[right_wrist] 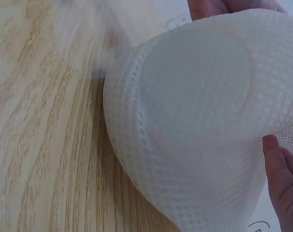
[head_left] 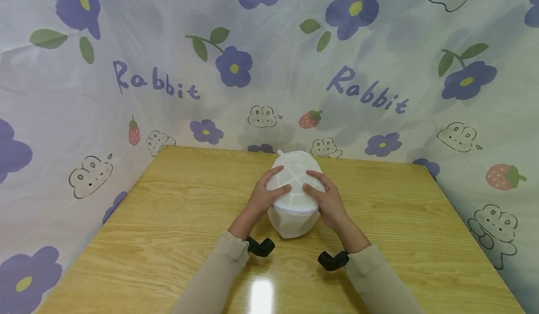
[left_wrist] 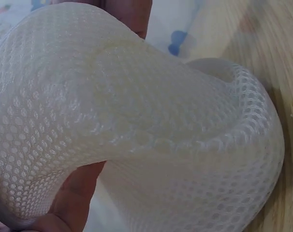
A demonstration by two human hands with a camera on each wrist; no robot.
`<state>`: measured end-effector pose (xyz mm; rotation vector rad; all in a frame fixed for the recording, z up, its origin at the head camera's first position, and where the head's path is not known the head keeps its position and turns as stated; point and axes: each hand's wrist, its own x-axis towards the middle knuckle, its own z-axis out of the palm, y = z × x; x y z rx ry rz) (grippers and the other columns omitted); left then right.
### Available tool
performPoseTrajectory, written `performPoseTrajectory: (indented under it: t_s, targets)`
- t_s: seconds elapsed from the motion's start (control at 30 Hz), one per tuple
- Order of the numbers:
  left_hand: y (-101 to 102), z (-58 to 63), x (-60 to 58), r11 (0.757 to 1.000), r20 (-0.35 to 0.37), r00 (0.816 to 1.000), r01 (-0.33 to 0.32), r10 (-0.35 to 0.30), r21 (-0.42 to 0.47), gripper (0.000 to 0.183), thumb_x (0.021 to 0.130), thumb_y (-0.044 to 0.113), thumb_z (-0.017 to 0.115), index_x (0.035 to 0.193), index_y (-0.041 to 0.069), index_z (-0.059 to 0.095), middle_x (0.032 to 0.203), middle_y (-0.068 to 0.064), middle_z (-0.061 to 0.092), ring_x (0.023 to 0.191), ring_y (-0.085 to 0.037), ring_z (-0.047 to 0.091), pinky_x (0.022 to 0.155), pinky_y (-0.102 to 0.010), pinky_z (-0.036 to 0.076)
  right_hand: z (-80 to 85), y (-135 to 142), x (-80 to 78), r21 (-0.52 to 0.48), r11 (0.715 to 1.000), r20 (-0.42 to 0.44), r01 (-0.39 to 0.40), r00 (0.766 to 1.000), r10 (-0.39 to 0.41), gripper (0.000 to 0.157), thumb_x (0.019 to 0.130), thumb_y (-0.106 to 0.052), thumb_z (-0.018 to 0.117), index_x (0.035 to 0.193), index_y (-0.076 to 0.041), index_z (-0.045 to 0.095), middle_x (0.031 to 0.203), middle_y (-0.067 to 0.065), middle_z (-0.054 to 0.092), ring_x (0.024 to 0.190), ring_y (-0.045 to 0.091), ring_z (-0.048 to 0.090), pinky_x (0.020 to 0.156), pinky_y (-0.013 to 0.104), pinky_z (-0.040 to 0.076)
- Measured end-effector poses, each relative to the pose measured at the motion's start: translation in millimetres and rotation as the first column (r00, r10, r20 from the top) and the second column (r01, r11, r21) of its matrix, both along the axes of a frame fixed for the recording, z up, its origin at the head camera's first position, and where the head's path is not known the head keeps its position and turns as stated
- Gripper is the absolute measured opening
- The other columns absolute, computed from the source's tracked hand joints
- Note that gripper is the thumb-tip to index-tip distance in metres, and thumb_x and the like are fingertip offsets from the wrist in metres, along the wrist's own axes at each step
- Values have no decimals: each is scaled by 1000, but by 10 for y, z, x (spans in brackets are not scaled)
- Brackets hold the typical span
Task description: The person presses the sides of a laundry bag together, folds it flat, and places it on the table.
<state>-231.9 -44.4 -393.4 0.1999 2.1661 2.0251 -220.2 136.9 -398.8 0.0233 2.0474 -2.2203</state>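
A white mesh laundry bag (head_left: 294,194), rounded and bulging, stands on the wooden table between my two hands. A smooth white band runs across its front, and a small loop tab sticks up at its top left. My left hand (head_left: 266,191) grips its left side, thumb across the front face. From the right, my right hand (head_left: 330,199) holds it the same way, the two thumb tips pointing toward each other. In the left wrist view the mesh (left_wrist: 151,116) is bent into a deep fold. The right wrist view shows a pale round shape under the netting (right_wrist: 195,87).
The light wooden table (head_left: 189,201) spreads out on all sides of the bag. A white cloth (head_left: 278,38) printed with purple flowers, rabbits and strawberries hangs behind it and along both sides. Black wrist cameras (head_left: 261,247) sit by the beige sleeves (head_left: 214,276).
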Motion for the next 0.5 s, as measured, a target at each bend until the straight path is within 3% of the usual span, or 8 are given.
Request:
performPoseTrajectory:
  t_s: [0.2,0.5]
  targets:
    - [13,4,31,1000,-28,999,17,-17,8,63,77,23,67,132,23,38,143,-4,23,129,-27,25,99,-47,30,-58,5,-32,41,998,16,45,999,-46,46,77,-25,66,120,-29,49,137,-3,28,105,23,49,75,34,50]
    - [20,-31,-4,999,-20,1000,16,-15,41,64,76,19,67,133,21,38,143,-4,22,129,-26,24,100,-46,29,-51,13,-24,62,998,8,16,1000,-16,48,77,-26,66,122,-29,47,136,0,29,103,24,50,74,34,50]
